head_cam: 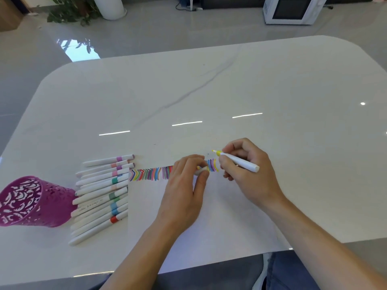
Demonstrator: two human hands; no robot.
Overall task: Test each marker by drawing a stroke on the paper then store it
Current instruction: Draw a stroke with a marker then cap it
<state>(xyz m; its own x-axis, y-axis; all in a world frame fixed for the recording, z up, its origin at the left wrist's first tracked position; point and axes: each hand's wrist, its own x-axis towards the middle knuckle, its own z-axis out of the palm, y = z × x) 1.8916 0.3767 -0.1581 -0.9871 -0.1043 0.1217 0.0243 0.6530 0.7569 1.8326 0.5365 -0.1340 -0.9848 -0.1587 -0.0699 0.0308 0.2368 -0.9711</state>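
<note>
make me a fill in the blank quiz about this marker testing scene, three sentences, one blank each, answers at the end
1. The uncapped marker in the right hand has a ____ tip.
2. The purple cup beside the row of capped markers is lying on its ____.
3. The left hand pinches the marker's ____ over the paper.

Missing words: yellow; side; cap

A glossy white table [251, 84] with rounded corners and a faint grey vein carries a sheet of white paper [209, 222] bearing a row of coloured strokes [150, 174]. Left of the sheet, touching its edge, lies a row of capped white markers [100, 197]. A magenta perforated cup [31, 201] lies on its side just beside them.
</note>
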